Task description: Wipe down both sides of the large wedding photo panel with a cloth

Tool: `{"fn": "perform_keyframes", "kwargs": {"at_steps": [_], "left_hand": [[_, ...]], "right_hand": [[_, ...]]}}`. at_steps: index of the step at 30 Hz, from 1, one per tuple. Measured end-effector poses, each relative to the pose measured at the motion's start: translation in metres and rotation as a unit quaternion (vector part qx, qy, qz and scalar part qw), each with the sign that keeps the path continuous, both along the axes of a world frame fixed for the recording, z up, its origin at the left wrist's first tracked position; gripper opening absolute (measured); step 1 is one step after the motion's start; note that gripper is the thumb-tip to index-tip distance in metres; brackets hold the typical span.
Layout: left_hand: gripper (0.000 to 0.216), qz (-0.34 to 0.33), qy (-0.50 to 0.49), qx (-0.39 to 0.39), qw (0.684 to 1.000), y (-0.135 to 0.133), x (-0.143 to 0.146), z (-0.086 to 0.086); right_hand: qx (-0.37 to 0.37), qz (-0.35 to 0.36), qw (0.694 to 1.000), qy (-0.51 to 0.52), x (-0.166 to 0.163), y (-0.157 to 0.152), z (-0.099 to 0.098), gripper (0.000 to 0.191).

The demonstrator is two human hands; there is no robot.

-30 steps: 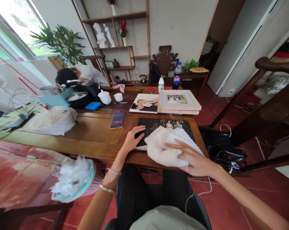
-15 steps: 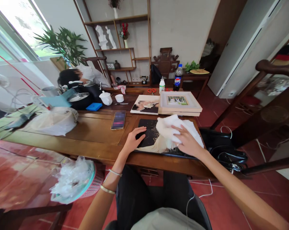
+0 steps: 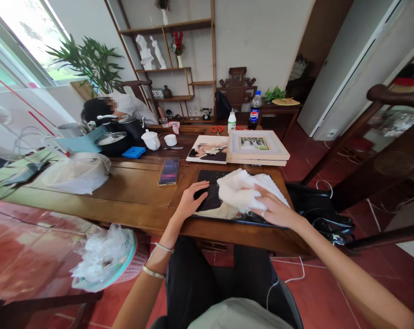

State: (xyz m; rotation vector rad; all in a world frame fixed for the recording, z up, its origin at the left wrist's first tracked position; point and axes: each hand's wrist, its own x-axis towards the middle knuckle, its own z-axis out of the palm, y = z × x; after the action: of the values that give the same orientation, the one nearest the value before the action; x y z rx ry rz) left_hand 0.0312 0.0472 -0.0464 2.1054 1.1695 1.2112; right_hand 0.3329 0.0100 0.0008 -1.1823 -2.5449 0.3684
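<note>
Covering much of one photo panel (image 3: 213, 196) on the tabletop (image 3: 138, 186), one white cloth (image 3: 238, 188) lies under the right hand (image 3: 274, 208), its grip I cannot tell; the left hand (image 3: 189, 199), fingers spread, touches the panel's left side.

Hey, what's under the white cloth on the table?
Under the cloth lies a dark photo. Its left part and a pale patch near the bottom edge show. The cloth and right hand hide most of the rest, so what is pictured there can't be seen.
</note>
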Motion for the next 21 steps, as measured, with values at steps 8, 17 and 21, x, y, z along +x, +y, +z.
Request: {"fn": "perform_keyframes", "kwargs": {"at_steps": [8,17,21], "left_hand": [[0.027,-0.008,-0.003,-0.002,1.0,0.001,-0.001,-0.001],[0.027,-0.001,0.006,0.007,1.0,0.002,-0.001,-0.002],[0.028,-0.001,0.005,0.007,1.0,0.002,-0.001,-0.002]], "right_hand": [[0.035,-0.096,0.995,-0.001,-0.016,0.066,-0.005,0.035],[0.063,0.041,0.997,0.019,-0.043,-0.062,-0.004,0.036],[0.048,0.062,0.997,0.01,-0.042,-0.073,0.001,0.036]]}}
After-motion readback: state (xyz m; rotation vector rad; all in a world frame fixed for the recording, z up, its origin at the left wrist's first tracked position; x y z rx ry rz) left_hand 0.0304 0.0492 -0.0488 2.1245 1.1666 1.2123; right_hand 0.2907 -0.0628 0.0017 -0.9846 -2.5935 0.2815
